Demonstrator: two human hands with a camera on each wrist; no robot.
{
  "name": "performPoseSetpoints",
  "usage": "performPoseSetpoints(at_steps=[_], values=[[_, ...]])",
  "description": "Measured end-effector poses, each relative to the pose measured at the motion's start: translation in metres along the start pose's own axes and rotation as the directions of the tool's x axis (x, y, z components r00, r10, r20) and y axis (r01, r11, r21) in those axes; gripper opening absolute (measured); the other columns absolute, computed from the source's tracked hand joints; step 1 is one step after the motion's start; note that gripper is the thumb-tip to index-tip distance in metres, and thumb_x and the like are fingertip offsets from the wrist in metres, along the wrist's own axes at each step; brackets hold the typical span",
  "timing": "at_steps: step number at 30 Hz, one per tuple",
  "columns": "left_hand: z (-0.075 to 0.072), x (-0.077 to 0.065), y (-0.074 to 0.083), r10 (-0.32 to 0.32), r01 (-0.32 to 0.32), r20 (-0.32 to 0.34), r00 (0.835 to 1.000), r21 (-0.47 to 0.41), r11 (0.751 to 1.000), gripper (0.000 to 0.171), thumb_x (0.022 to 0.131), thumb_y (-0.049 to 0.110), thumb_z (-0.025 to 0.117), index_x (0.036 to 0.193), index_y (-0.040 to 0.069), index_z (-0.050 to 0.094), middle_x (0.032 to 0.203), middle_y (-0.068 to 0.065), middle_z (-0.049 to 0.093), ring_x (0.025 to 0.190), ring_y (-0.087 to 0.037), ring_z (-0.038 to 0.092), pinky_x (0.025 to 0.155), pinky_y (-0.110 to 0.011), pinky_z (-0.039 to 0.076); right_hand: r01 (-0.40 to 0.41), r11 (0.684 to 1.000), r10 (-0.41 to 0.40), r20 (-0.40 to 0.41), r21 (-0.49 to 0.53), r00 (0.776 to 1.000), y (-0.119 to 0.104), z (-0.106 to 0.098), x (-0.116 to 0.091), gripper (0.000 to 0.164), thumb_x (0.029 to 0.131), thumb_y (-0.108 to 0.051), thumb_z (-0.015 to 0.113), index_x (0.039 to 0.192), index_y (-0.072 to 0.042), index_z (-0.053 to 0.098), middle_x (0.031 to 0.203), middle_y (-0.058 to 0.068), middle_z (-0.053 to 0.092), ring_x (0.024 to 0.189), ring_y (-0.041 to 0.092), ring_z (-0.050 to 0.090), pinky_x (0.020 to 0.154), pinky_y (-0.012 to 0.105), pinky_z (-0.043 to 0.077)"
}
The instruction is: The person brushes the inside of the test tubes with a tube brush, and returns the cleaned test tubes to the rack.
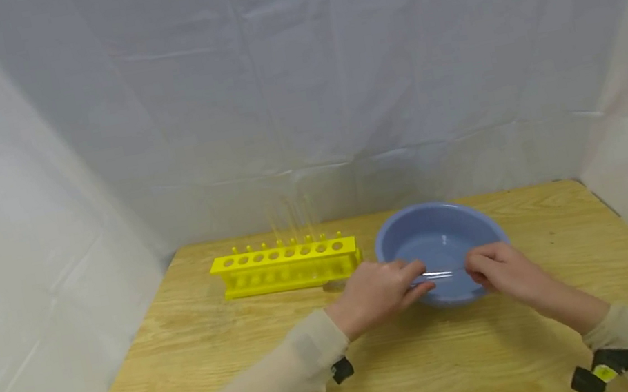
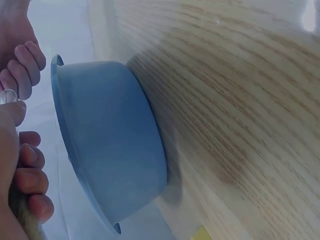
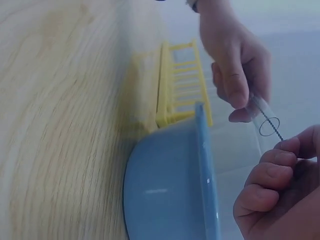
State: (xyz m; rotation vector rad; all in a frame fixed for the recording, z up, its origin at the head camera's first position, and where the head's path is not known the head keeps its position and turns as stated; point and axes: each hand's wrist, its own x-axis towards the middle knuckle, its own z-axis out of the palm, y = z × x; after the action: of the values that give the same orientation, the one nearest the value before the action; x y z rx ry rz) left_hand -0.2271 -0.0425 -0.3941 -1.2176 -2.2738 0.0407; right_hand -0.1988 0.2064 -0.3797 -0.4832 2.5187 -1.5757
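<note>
My left hand (image 1: 377, 293) grips a clear glass test tube (image 1: 440, 274) lying about level over the near part of a blue plastic basin (image 1: 420, 223). In the right wrist view the tube's round mouth faces my right hand (image 1: 506, 270). The twisted wire stem of a test tube brush (image 3: 270, 121) runs out of that mouth, and my right thumb and fingers pinch its end. Greyish bristles (image 2: 29, 222) show at the far side of my left palm in the left wrist view. My left fingers hide the tube's middle.
A yellow test tube rack (image 1: 283, 255) stands left of the basin, with several clear tubes (image 1: 291, 217) rising at its back. All of this is on a wooden table (image 1: 204, 362). White sheeting (image 1: 295, 87) hangs behind and on both sides.
</note>
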Motion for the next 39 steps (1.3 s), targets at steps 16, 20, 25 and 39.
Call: performPoseSetpoints(at_steps=[16, 20, 25, 39], values=[[-0.002, -0.002, -0.008, 0.014, -0.013, 0.016, 1.0, -0.105, 0.994, 0.027, 0.101, 0.047, 0.057, 0.098, 0.02, 0.06, 0.067, 0.011, 0.054, 0.05, -0.004, 0.043, 0.045, -0.02, 0.035, 0.132, 0.99, -0.129, 0.041, -0.059, 0.991, -0.002, -0.008, -0.002, 0.04, 0.103, -0.008, 0.046, 0.064, -0.004, 0.042, 0.056, -0.004, 0.034, 0.05, 0.009, 0.029, 0.05, 0.03, 0.034], [-0.002, -0.003, -0.009, 0.015, -0.011, 0.029, 0.999, -0.122, 0.993, 0.028, 0.1, 0.047, 0.058, 0.098, 0.02, 0.06, 0.068, 0.011, 0.056, 0.051, -0.003, 0.046, 0.046, -0.019, 0.037, 0.133, 0.99, -0.131, 0.038, -0.05, 0.991, 0.0, -0.009, -0.003, 0.04, 0.102, -0.007, 0.047, 0.063, -0.005, 0.041, 0.056, -0.005, 0.033, 0.05, 0.007, 0.028, 0.05, 0.029, 0.033], [-0.001, -0.003, -0.009, 0.012, -0.007, 0.032, 0.999, -0.136, 0.991, 0.027, 0.1, 0.048, 0.058, 0.097, 0.021, 0.059, 0.068, 0.012, 0.056, 0.051, -0.002, 0.046, 0.047, -0.019, 0.038, 0.131, 0.991, -0.129, 0.041, -0.038, 0.991, 0.001, -0.01, -0.004, 0.04, 0.102, -0.007, 0.046, 0.063, -0.004, 0.04, 0.055, -0.005, 0.032, 0.049, 0.007, 0.028, 0.049, 0.03, 0.033], [-0.002, -0.002, -0.007, 0.029, -0.026, 0.023, 0.999, -0.128, 0.991, 0.031, 0.1, 0.049, 0.057, 0.097, 0.019, 0.062, 0.07, 0.01, 0.062, 0.052, -0.003, 0.052, 0.046, -0.019, 0.041, 0.086, 0.995, -0.083, 0.046, -0.059, 0.995, 0.006, -0.019, -0.01, 0.041, 0.105, -0.011, 0.044, 0.065, -0.003, 0.04, 0.055, -0.004, 0.032, 0.05, 0.008, 0.029, 0.05, 0.03, 0.034]])
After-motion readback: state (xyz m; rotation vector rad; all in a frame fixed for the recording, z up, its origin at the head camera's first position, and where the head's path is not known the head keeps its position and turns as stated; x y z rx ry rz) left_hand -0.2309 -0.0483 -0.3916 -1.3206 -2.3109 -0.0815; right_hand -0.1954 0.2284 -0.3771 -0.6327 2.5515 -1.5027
